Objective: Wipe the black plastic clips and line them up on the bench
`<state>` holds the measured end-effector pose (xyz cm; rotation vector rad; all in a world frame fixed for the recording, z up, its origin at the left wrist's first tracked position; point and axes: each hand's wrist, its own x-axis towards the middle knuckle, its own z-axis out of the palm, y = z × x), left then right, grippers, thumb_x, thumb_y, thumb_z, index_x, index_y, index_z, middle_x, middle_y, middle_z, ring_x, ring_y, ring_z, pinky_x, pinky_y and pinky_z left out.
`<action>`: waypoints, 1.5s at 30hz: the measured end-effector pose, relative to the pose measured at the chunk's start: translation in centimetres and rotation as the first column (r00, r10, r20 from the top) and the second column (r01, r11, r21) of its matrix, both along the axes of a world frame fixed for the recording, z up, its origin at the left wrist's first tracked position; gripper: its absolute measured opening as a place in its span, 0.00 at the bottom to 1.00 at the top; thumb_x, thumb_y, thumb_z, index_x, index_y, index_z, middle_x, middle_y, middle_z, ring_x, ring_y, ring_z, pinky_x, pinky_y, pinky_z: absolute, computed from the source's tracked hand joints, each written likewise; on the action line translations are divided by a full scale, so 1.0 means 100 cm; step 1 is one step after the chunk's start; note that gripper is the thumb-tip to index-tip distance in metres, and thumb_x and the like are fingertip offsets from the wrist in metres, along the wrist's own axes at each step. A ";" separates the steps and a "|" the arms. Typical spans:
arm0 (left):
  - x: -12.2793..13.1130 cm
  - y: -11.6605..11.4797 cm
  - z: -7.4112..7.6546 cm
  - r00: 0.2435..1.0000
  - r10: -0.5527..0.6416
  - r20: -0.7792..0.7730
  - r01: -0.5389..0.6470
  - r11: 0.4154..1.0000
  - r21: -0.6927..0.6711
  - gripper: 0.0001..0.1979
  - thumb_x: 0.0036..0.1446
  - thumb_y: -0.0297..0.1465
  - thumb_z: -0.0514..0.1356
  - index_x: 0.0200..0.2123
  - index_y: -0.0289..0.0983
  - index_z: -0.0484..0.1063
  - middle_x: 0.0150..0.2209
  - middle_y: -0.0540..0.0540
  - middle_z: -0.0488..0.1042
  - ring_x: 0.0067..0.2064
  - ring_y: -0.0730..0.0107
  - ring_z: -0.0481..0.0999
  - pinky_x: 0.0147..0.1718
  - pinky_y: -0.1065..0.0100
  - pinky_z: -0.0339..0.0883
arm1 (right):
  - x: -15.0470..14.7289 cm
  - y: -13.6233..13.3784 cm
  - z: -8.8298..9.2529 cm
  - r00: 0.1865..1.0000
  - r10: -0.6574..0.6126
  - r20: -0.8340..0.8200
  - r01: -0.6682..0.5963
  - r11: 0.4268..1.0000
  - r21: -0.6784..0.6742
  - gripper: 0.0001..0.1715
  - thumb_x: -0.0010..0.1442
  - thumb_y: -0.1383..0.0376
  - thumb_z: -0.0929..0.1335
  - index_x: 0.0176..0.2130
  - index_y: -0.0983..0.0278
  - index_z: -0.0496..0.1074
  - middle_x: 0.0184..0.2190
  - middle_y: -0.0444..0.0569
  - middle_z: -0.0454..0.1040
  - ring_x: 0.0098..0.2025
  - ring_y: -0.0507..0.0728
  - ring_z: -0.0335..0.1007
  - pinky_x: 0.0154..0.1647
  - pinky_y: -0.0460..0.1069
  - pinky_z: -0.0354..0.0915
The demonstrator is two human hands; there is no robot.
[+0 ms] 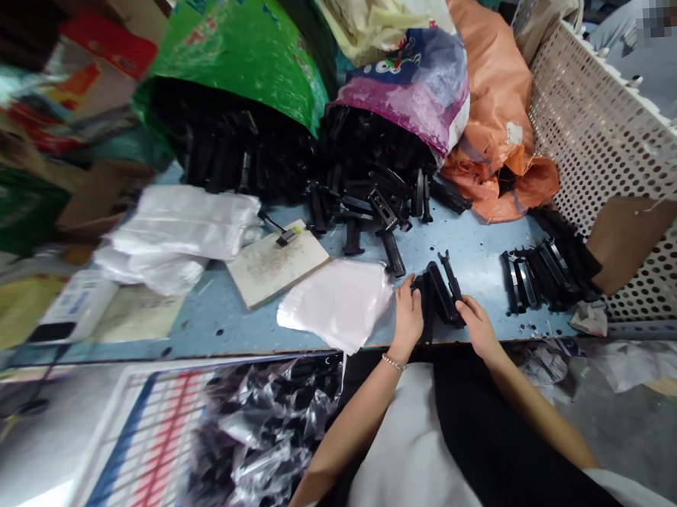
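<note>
A small stack of black plastic clip parts [441,293] lies at the near edge of the blue table [216,322]. My left hand [407,316] is closed on the stack's left side, and a thin bracelet shows at its wrist. My right hand [476,323] grips the stack's lower right end with curled fingers. A white plastic bag [335,303] lies flat just left of my left hand.
A row of black parts [540,275] lies to the right by a perforated white basket [608,153]. Open sacks, green [234,53] and purple [414,88], spill black parts [369,198] at the back. A board [275,261] and white bags [177,233] lie left. Clear-bagged parts [252,442] sit below the table.
</note>
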<state>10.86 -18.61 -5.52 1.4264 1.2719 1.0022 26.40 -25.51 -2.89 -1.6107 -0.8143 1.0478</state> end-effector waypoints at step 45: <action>-0.014 0.009 0.095 0.810 0.159 0.565 0.161 0.866 -0.474 0.29 0.48 0.51 0.69 0.44 0.38 0.66 0.29 0.54 0.68 0.27 0.76 0.68 0.26 0.72 0.65 | -0.013 0.076 0.086 0.640 0.403 0.654 -0.579 0.812 0.066 0.29 0.72 0.46 0.53 0.32 0.59 0.67 0.28 0.47 0.68 0.33 0.57 0.64 0.39 0.51 0.61</action>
